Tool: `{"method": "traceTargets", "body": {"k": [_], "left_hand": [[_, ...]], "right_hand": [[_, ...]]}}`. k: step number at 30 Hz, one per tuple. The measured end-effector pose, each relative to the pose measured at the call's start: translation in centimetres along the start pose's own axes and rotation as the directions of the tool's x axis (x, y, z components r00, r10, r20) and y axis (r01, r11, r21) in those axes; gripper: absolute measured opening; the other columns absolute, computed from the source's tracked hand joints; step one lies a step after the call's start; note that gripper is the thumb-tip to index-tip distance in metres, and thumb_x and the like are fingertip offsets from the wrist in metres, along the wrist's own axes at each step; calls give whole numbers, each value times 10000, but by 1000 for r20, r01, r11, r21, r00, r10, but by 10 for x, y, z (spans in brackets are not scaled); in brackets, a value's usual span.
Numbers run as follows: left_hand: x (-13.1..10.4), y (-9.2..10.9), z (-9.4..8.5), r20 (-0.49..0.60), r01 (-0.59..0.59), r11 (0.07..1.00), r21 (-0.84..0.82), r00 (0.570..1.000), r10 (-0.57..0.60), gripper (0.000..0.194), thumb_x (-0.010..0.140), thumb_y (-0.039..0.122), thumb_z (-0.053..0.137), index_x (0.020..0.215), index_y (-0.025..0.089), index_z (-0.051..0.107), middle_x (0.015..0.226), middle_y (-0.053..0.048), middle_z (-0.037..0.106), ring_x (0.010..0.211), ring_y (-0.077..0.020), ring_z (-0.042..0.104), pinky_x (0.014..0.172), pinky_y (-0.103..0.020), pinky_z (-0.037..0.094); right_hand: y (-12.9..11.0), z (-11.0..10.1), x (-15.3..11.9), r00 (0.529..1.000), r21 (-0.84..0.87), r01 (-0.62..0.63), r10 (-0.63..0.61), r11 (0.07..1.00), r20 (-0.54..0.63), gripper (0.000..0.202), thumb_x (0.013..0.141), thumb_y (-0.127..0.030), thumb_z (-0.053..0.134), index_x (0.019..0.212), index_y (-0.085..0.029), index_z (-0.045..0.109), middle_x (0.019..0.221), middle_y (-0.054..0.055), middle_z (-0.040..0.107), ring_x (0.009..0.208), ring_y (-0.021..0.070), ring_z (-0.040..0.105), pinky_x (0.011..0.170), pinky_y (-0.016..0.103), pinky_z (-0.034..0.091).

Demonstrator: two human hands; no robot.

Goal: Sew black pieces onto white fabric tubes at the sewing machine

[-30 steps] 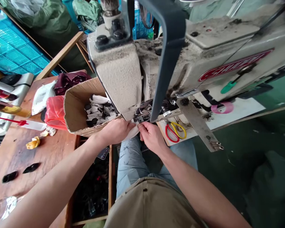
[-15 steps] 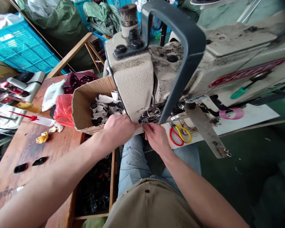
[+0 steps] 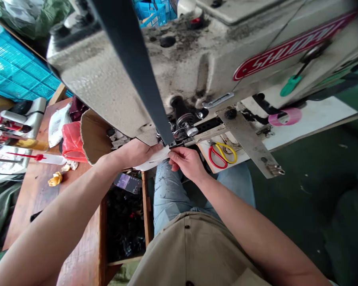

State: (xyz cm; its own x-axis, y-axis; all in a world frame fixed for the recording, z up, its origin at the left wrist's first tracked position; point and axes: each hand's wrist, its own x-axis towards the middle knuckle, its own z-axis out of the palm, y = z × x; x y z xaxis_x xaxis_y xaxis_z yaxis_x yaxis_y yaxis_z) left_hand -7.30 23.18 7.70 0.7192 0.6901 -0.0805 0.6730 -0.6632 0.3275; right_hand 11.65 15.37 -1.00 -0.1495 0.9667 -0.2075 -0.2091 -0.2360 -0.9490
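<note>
Under the head of a grimy off-white industrial sewing machine, a thin white piece of material extends between my two hands. My left hand is closed on its left side, thumb uppermost, with most of the fingers hidden. At the other end, my right hand pinches its edge between thumb and curled fingers, close to the needle area. A dark guard bar crosses in front of the machine head and hides the needle. Red-and-yellow-handled scissors lie on the machine bed, right of my right hand.
A cardboard box with pale and black scraps stands left of the machine on the wooden table. Below, an open drawer holds dark pieces and a phone. A metal plate and pink tape roll are at right.
My view has shifted closer to the machine, which looks larger. My left hand appears farther left, and more of the white piece shows between the hands. A phone has come into sight in the drawer.
</note>
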Motion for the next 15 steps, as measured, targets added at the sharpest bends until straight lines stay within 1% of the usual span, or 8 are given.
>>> {"method": "traceTargets", "body": {"k": [2, 4, 7, 9, 11, 12, 14, 15], "left_hand": [[0, -1, -2, 36, -8, 1000, 19, 999, 8, 458, 1024, 474, 410, 1294, 154, 597, 1276, -118, 680, 1271, -284, 577, 1118, -395, 442], [1, 0, -3, 84, -12, 1000, 18, 996, 11, 486, 1007, 526, 445, 1304, 176, 605, 1283, -102, 682, 1281, -296, 567, 1112, -402, 441], [6, 1, -4, 83, -40, 998, -54, 996, 45, 453, 1006, 509, 455, 1269, 187, 635, 1306, -97, 672, 1279, -283, 567, 1125, -376, 422], [9, 0, -3, 64, -84, 986, -146, 994, 94, 422, 1002, 480, 466, 1238, 183, 650, 1315, -99, 665, 1260, -266, 579, 1126, -349, 415], [12, -4, -1, 93, -86, 965, -249, 989, 112, 398, 991, 459, 485, 1204, 174, 663, 1277, -98, 682, 1195, -250, 614, 1085, -337, 447], [13, -7, 0, 136, -39, 954, -297, 987, 82, 395, 986, 463, 493, 1170, 167, 677, 1222, -96, 706, 1129, -244, 644, 1038, -334, 480], [14, -15, 3, 234, 130, 917, -378, 971, -41, 400, 965, 504, 523, 1045, 163, 717, 1035, -73, 754, 947, -225, 685, 901, -318, 540], [14, -18, 4, 257, 212, 883, -418, 960, -108, 396, 947, 523, 551, 972, 171, 731, 936, -51, 760, 865, -213, 685, 838, -305, 551]], "right_hand": [[-5, -2, 1, 1000, -70, 0, 0, 998, 11, 361, 842, -529, 696, 903, -173, 703, 673, -10, 667, 495, 114, 615, 488, 217, 503], [-9, -3, 0, 1000, -129, 13, -11, 992, 15, 313, 877, -492, 662, 894, -181, 692, 665, -13, 666, 500, 121, 634, 497, 217, 509], [-12, -2, -3, 999, -205, 33, -32, 978, 9, 270, 929, -443, 592, 893, -191, 682, 647, -20, 656, 486, 121, 638, 498, 217, 504], [-14, -1, -4, 1000, -247, 27, -29, 969, -6, 267, 946, -431, 565, 896, -195, 679, 630, -23, 648, 470, 121, 630, 485, 218, 495], [-16, 1, -5, 1000, -260, 0, -9, 966, -30, 282, 944, -446, 563, 881, -195, 675, 606, -22, 637, 446, 125, 615, 457, 221, 479], [-17, 2, -4, 999, -257, -12, 0, 966, -45, 297, 938, -462, 567, 863, -194, 670, 592, -21, 632, 433, 127, 604, 440, 222, 467], [-20, 4, -3, 997, -249, -33, 13, 968, -82, 334, 924, -494, 577, 810, -190, 655, 561, -16, 621, 403, 128, 579, 410, 225, 442], [-22, 5, -3, 995, -247, -43, 18, 968, -102, 347, 916, -502, 582, 784, -188, 647, 547, -13, 617, 389, 127, 567, 399, 225, 431]]}}
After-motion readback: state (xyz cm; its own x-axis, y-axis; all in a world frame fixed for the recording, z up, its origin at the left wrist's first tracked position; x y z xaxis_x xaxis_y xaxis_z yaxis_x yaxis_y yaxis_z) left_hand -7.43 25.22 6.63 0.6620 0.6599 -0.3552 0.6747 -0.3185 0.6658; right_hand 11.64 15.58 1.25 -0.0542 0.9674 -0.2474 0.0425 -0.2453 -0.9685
